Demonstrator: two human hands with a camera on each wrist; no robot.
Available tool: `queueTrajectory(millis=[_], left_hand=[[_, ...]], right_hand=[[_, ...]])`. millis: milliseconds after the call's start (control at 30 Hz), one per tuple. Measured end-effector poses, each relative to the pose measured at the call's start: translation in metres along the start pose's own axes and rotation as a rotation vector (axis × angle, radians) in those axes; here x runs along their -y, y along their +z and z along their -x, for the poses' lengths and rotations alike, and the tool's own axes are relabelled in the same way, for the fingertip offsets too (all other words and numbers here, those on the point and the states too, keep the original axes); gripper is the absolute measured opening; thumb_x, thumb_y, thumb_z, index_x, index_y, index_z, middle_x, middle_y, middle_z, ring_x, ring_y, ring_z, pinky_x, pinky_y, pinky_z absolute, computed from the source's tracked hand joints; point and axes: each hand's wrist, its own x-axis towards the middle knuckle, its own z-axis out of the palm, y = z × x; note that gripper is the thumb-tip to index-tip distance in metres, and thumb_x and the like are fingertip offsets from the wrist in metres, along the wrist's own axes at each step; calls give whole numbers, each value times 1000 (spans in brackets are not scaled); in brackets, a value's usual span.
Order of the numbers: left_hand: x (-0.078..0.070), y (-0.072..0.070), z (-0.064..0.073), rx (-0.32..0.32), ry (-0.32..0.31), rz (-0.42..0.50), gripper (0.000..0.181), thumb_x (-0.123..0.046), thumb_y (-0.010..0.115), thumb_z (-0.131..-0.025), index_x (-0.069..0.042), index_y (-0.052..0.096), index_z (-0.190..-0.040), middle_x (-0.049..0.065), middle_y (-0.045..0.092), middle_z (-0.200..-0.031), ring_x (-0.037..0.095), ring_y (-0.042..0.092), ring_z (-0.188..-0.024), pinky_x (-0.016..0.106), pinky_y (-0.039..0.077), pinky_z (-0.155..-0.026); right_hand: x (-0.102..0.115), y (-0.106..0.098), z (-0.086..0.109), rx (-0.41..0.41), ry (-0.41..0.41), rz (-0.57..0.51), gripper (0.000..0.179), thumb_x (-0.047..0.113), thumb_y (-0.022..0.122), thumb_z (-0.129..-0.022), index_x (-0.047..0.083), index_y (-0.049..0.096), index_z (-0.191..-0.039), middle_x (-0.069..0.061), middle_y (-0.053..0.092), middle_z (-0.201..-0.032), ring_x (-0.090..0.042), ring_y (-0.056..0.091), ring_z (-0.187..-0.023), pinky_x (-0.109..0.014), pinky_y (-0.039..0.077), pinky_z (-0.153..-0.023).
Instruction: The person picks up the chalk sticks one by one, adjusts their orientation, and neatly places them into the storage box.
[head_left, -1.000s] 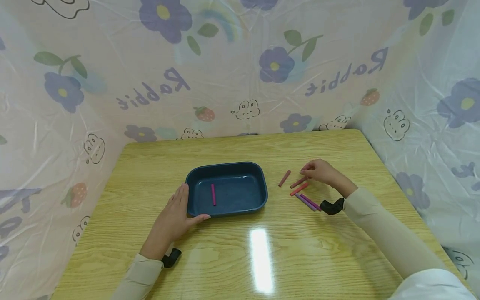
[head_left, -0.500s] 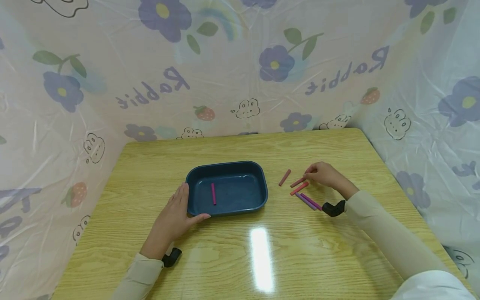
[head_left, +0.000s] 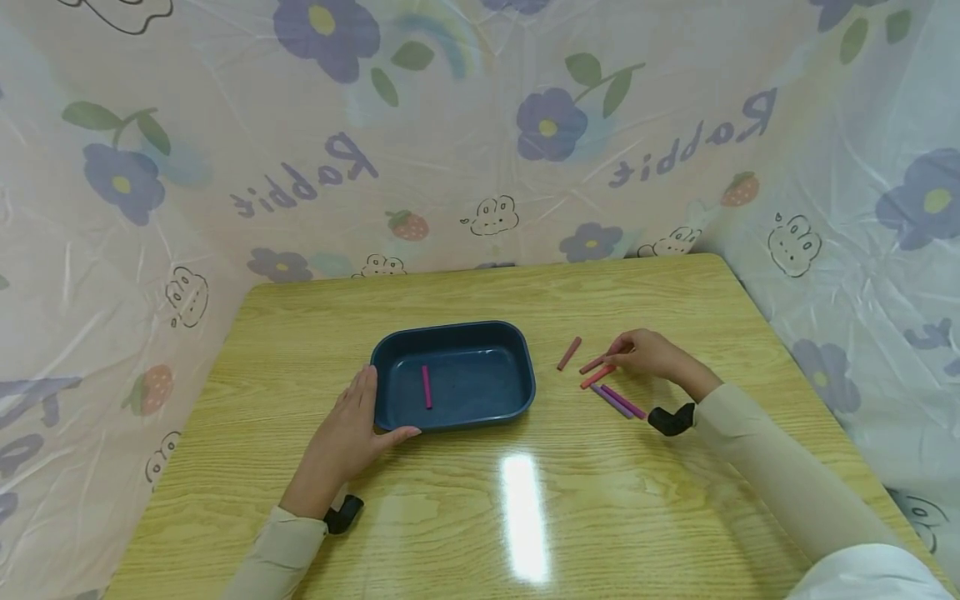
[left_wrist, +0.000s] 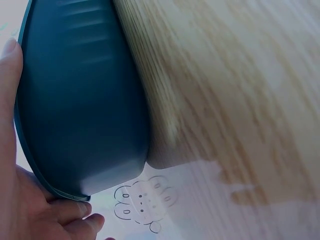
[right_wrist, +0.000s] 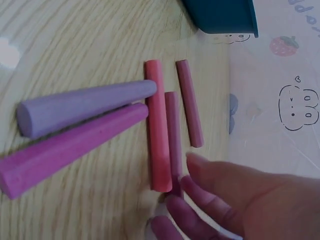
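1. Dull-pink stick point(right_wrist: 173, 120): flat on the surface point(head_left: 420, 517), right of the blue tray point(head_left: 472, 392), one end at the right hand point(head_left: 651, 354).
2. Right hand: narrow, fingers bent in at that end; can't tell if it's pinched. Risk: an end-only hold could let the stick tilt or slip.
3. Red stick point(right_wrist: 158, 125): alongside, looks touching near the fingers. Risk: fingertips could catch it too, dragging both.
4. Lavender stick point(right_wrist: 87, 108): tip appears to meet the red stick; magenta stick point(right_wrist: 75, 150) just beside. Risk: a bump on the red stick could shove these.
5. Second pink stick point(right_wrist: 190, 105): apart, nearest the tray; a low pass could clip it.
6. Tray: one purple stick point(head_left: 427, 387) inside, left part.
7. Left hand point(head_left: 347, 433): wide, at the tray's left end, thumb along near side. Risk: uneven push could slide the tray.
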Motion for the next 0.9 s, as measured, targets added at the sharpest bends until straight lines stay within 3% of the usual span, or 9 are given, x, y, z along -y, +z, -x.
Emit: queueTrajectory(millis=[200,500,900], left_hand=[[1,0,0,-6,3,1,118,-81,42,-73,-1,1,-148,17,6,-153,30,8,-140,48,15,-110],[1,0,1,-3,1,-6,118,-81,42,-73,0,1,-148,17,6,-153,30,8,-140,49,15,-110],[1,1,0,-16,7,0,117,-81,42,-73,-1,2,-148,18,8,-153,30,9,-140,49,16,-110]], right_hand=[[-2,1,1,54,-88,21,14,16,63,-90,4,67,-95,-6,64,-91,-21,52,-78,-32,42,-67],[-11,7,-4,47,-195,34,14,14,67,-86,2,67,-94,-5,61,-86,-18,49,-73,-32,42,-66],[-27,5,-4,62,-215,41,10,19,68,-86,10,64,-86,-2,54,-83,-17,44,-72,-30,38,-65]])
